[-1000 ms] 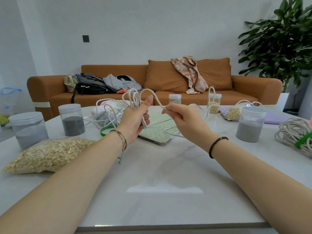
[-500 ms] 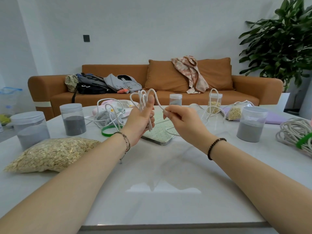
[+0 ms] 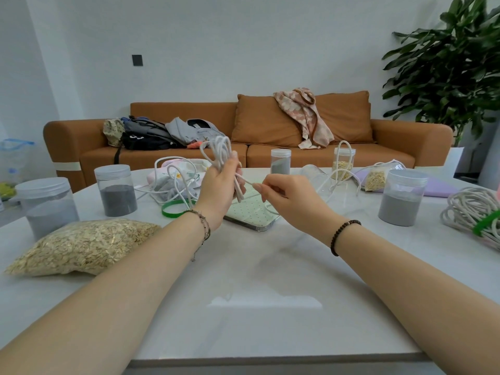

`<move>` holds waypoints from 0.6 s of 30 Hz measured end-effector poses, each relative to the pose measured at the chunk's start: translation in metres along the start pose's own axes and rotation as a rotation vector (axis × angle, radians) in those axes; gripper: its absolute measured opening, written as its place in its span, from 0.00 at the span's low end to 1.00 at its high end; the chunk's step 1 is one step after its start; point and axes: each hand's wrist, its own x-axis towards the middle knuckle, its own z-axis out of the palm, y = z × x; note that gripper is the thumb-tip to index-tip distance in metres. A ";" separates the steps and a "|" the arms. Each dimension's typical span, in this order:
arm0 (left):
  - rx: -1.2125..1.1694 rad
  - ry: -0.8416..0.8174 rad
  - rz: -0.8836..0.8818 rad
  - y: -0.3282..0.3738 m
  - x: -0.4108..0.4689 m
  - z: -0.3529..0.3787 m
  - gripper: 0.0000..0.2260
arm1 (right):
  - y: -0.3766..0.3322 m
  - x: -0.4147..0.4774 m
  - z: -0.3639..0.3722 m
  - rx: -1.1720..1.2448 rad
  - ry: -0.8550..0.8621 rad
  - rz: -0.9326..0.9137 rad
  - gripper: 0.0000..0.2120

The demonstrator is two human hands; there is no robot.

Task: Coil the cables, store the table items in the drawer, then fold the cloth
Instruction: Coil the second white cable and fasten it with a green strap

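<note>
Centre frame, I see the left hand [image 3: 219, 182] gripping the coiled white cable [image 3: 220, 150] — right hand [image 3: 286, 196] fingers pinch its loose end above the desk [image 3: 270, 266].

**Room: sofa wall straight ahead**

I'm facing a plain white wall [image 3: 243, 50] with one dark switch plate [image 3: 137, 60] on it, upper left. An orange-brown sofa [image 3: 405, 136] runs along the wall, with two matching back cushions [image 3: 259, 117] right of centre. A patterned wrap [image 3: 303, 115] is draped over the back where the cushions meet. Dark bags [image 3: 146, 133] and a grey jacket [image 3: 189, 128] are piled on the left seat. Big leafy plant [image 3: 454, 71] in the right corner, white pot [image 3: 454, 161] just beside the sofa arm. Clear bin with a blue rim [image 3: 16, 158] far left, blurred. My worktop [image 3: 270, 266] is white, marble-look and glossy, with a pale glare patch [image 3: 265, 301] near my edge. Light is soft and even.
</note>
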 end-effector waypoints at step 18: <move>-0.544 -0.189 -0.405 0.019 0.004 -0.014 0.14 | 0.020 0.004 -0.009 -0.175 -0.115 0.213 0.14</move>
